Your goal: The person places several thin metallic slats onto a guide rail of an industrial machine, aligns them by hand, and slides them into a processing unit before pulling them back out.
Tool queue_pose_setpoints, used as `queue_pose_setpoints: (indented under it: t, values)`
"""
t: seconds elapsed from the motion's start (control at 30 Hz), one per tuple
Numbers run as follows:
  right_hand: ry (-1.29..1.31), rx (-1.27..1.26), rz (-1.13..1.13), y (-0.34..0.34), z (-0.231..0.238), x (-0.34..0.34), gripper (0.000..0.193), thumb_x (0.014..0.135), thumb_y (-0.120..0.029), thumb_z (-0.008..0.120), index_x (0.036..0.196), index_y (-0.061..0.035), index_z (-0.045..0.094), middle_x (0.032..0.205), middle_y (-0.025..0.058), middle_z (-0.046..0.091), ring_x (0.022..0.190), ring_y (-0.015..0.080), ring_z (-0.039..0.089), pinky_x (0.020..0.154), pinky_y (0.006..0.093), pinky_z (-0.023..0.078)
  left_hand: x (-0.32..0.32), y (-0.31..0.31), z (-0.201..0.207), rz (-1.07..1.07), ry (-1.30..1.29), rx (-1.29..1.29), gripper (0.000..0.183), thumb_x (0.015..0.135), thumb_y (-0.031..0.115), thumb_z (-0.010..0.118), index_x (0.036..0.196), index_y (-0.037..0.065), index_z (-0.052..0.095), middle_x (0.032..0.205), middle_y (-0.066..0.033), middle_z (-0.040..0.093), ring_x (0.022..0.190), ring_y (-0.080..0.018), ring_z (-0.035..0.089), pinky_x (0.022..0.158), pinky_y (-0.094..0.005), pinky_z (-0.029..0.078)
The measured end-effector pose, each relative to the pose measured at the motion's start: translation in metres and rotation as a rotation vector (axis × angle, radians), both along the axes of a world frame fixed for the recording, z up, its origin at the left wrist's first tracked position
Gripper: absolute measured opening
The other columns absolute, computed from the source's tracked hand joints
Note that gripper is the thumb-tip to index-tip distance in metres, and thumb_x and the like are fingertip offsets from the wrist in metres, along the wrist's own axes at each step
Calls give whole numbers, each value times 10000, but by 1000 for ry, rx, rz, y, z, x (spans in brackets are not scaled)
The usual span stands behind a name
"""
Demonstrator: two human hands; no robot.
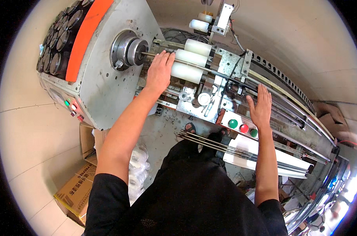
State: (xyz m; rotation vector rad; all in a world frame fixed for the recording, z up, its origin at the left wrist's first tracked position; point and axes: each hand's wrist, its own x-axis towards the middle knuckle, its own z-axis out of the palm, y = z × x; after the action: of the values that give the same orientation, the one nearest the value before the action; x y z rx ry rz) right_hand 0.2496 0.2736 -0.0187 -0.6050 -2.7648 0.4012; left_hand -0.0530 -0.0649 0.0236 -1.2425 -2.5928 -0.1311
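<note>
A long thin metal rod runs from the round chuck across the white rollers of a machine. My left hand lies flat, palm down, over the rod between the chuck and the rollers, its fingers stretched out. Farther right, my right hand has straight fingers and a thumb held apart. Its fingertips are at the rod's dark right-hand part; whether they touch it I cannot tell. Neither hand is wrapped round anything.
Green and red push buttons sit on a panel below my right hand. Several loose rods lie across a white tray before my body. Cardboard boxes and clear plastic-wrapped rolls stand on the floor at lower left.
</note>
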Motion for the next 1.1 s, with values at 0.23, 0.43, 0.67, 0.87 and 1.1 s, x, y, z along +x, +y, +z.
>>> queue_pose_setpoints:
  t: [0.23,0.43,0.67,0.87,1.1]
  values:
    - [-1,10,38,-17,-9,-13,783,1096,-471,632,1670,14,409,1708,229,455,1608,394,385,1356,524,241,-12,-3,1,33,-72,-63,730,817,-58,751,1517,25,562,1512,-178,617,1497,-363,527,1320,-468,386]
    - [2,-39,39,-50,5,-32,767,1097,-461,626,1687,-22,408,1738,203,429,1632,382,357,1367,506,228,-30,-21,-11,47,-40,-46,722,834,-36,753,1523,68,565,1492,-160,622,1497,-360,525,1318,-471,387]
    - [-9,-63,42,-82,16,-63,691,1096,-399,636,1653,-26,468,1690,201,500,1600,360,419,1365,492,246,-53,-40,-16,65,-93,-77,732,826,2,786,1520,79,568,1483,-162,623,1490,-368,525,1301,-472,409]
    - [28,-92,37,-100,21,-86,632,1083,-356,664,1602,-21,532,1652,207,541,1563,379,464,1339,515,286,-72,-50,-14,75,-121,-85,725,810,52,842,1489,73,590,1480,-167,625,1451,-372,550,1264,-465,441]
    - [22,-63,14,-120,15,-104,625,1091,-390,649,1588,-23,552,1634,201,565,1551,380,482,1329,530,295,-86,-64,-14,64,-138,-47,579,853,40,768,1416,59,636,1344,-164,682,1401,-346,589,1279,-471,409]
